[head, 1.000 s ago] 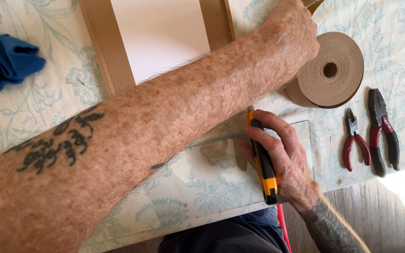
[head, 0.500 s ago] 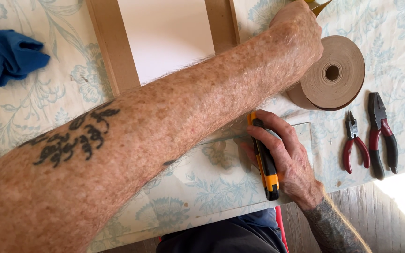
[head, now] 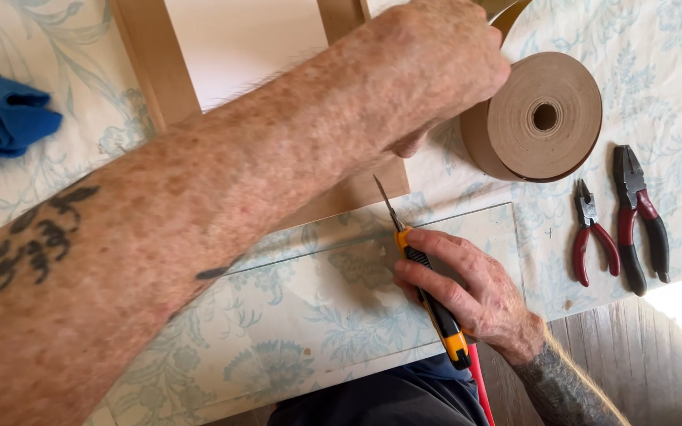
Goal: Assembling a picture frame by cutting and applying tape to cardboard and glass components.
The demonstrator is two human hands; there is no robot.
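knife: we've got the yellow-and-black snap-blade utility knife (head: 428, 296) in our right hand (head: 479, 296), grip closed tight around the handle, thin blade pushed out and pointing up toward the wooden frame strip (head: 357, 189)

other hand: our left hand (head: 436, 59) reaches across at the top, curled into a loose fist by the strip, near the brown paper tape roll (head: 542, 118). Whether that grip is pinching the tape end or just pressing down, we can't tell, the knuckles hide it

glass: there's a clear rectangular glass pane (head: 341, 308) lying flat on the floral-cloth tabletop (head: 672, 47), and the knife hand rests on it

risk 1: our left forearm crosses right above the blade tip. If the knife skips forward, we reckon it's heading for that arm or wrist

risk 2: leaning on the pane could crack it or make it slide on the cloth

risk 3: a long snap blade flexes, so side pressure might break off a segment

clutter: red-handled side cutters (head: 592, 233) and red-and-black pliers (head: 639, 217) lie to the right, blue cloth (head: 1, 118) far left, all well apart from the cut
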